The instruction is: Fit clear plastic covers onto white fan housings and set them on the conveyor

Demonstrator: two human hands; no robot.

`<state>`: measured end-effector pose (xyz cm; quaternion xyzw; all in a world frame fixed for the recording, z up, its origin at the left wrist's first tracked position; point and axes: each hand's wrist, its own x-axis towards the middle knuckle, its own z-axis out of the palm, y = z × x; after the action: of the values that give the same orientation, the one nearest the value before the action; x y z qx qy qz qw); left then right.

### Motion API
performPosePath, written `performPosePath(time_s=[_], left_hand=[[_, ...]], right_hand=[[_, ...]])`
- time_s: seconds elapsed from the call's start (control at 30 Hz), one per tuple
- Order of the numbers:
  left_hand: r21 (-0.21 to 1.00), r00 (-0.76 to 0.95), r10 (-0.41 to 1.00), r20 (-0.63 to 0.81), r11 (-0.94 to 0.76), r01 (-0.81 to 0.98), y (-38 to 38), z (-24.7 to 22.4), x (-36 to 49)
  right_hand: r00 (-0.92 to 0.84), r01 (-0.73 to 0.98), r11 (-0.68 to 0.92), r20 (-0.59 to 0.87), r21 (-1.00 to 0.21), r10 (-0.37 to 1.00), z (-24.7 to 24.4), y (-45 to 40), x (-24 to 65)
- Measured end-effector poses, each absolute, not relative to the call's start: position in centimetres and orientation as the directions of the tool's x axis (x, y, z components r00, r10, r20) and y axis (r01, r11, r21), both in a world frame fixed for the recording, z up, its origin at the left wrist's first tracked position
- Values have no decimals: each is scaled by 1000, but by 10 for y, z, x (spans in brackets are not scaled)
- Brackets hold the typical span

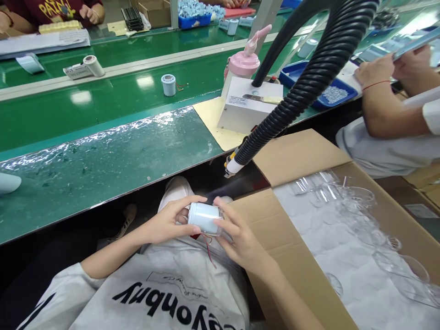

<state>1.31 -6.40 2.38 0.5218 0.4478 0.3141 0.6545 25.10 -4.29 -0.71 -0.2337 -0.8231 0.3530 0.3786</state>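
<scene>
Over my lap I hold a light-blue cylindrical housing (pixel 205 217) with both hands, tilted on its side. My left hand (pixel 172 219) grips its left end between thumb and fingers. My right hand (pixel 237 233) is closed around a clear plastic cup (pixel 220 219) that sits over the housing's right end. Thin red wires (pixel 209 252) hang from the housing below my fingers. Just above my hands, the nozzle (pixel 233 167) of a black corrugated hose (pixel 292 101) points down.
An open cardboard box (pixel 292 238) with several clear cups (pixel 364 215) stands at my right. A similar blue housing (pixel 168 85) is on the green conveyor (pixel 130 87). A white machine (pixel 247 103) and a pink-lidded bottle (pixel 240 66) stand on the bench. Co-workers' hands (pixel 376 73) show at right and across the line.
</scene>
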Motion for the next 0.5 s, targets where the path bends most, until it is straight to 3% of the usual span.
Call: performPosePath(time_s=[0.07, 0.17, 0.23, 0.3, 0.43, 0.5], left_hand=[[965, 425, 868, -258, 253, 69, -63, 23, 12], [981, 488, 852, -192, 179, 73, -62, 21, 8], [983, 533, 829, -170, 182, 30, -62, 20, 6], [966, 561, 804, -198, 256, -26, -62, 19, 4], [926, 573, 769, -283, 374, -45, -63, 14, 5], [914, 575, 757, -312, 403, -35, -64, 9, 9]], right_hand=[[-640, 90, 566, 388, -819, 663, -7, -43, 252], [-610, 46, 224, 150, -973, 778, -8, -44, 253], [-587, 21, 49, 27, -999, 809, -8, -45, 254], [-572, 41, 8, -16, -999, 820, -7, -45, 256], [-569, 96, 91, 21, -991, 822, -7, -43, 257], [-564, 99, 39, -24, -994, 825, -8, -45, 255]])
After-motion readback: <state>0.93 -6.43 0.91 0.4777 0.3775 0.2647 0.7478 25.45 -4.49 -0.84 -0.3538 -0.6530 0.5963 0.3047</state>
